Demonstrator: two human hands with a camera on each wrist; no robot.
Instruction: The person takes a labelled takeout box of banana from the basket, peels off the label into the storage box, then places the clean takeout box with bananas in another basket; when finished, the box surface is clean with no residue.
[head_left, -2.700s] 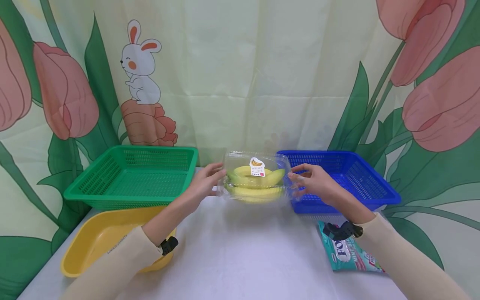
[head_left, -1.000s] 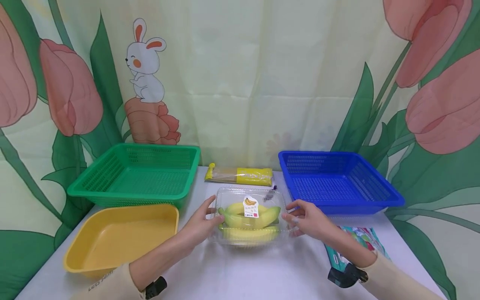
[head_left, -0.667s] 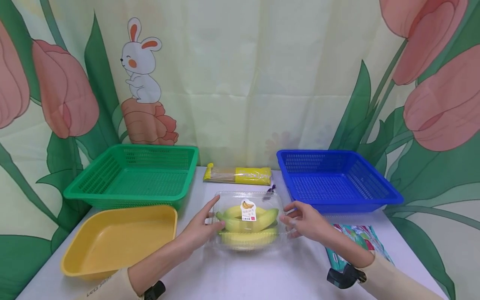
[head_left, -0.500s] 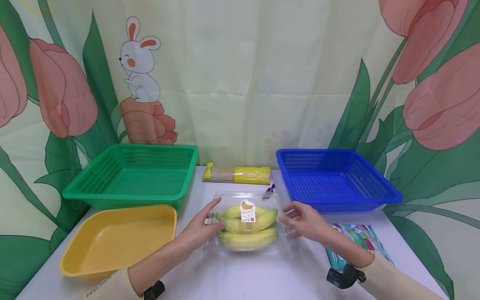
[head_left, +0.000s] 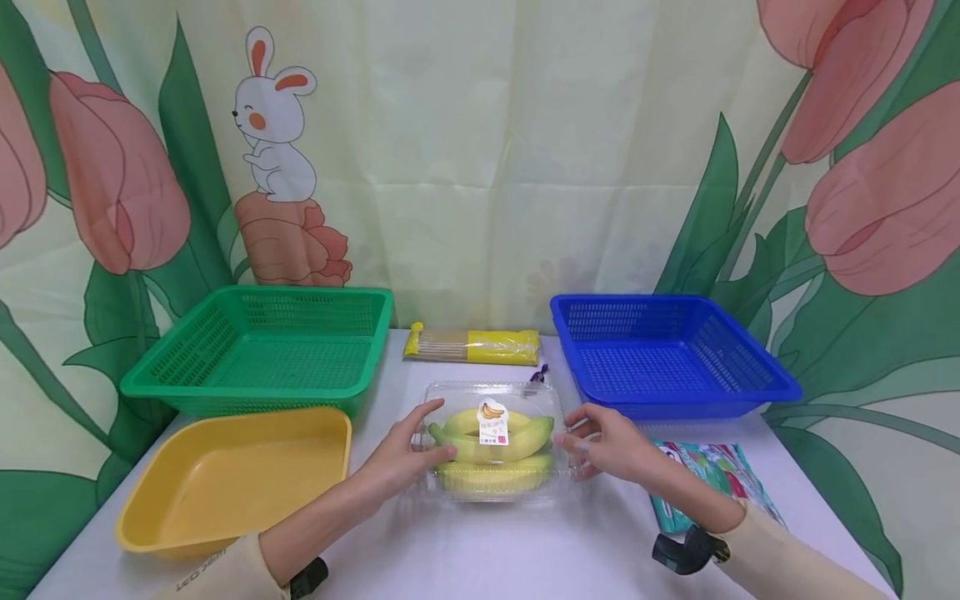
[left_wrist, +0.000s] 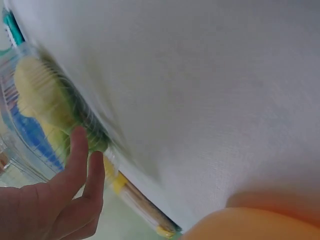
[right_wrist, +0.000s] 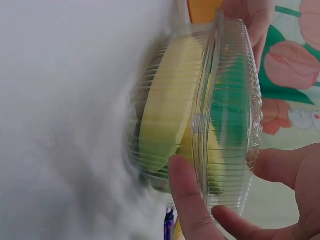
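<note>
A clear plastic clamshell box of bananas rests on the table in the head view, a banana sticker on its lid. At its left side is my left hand, thumb over the lid edge and index finger stretched out. My right hand is at the opposite side. In the right wrist view, an index fingertip lies against the box wall and the thumb meets the lid edge. Extended fingers reach the box side in the left wrist view, where the left thumb is hidden.
Behind the box lie a yellow noodle-like packet and a small dark purple item. A green basket and a yellow basin stand left. To the right are a blue basket and a teal packet under the right forearm.
The box of bananas came down from the air onto the table, uncovering the yellow packet behind it. Both hands moved down with it; over the last half second they barely move.
</note>
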